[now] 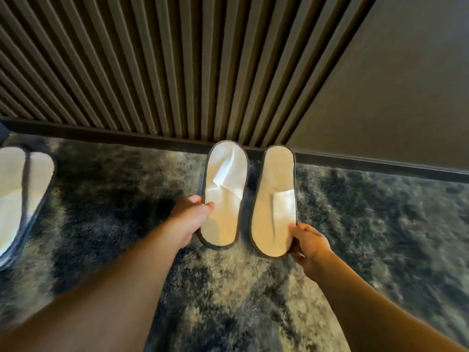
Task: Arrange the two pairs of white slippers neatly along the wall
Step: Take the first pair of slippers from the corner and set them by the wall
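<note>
Two white slippers with dark grey trim lie side by side on the carpet, toes close to the dark baseboard. My left hand grips the left slipper by its left edge near the heel. My right hand holds the right slipper at its heel's right side. A second pair of white slippers lies at the far left edge of the view, partly cut off, a short way out from the wall.
The ribbed slatted wall panel rises behind the baseboard, and a plain grey wall panel stands to the right. Mottled dark blue and beige carpet covers the floor between and around the pairs.
</note>
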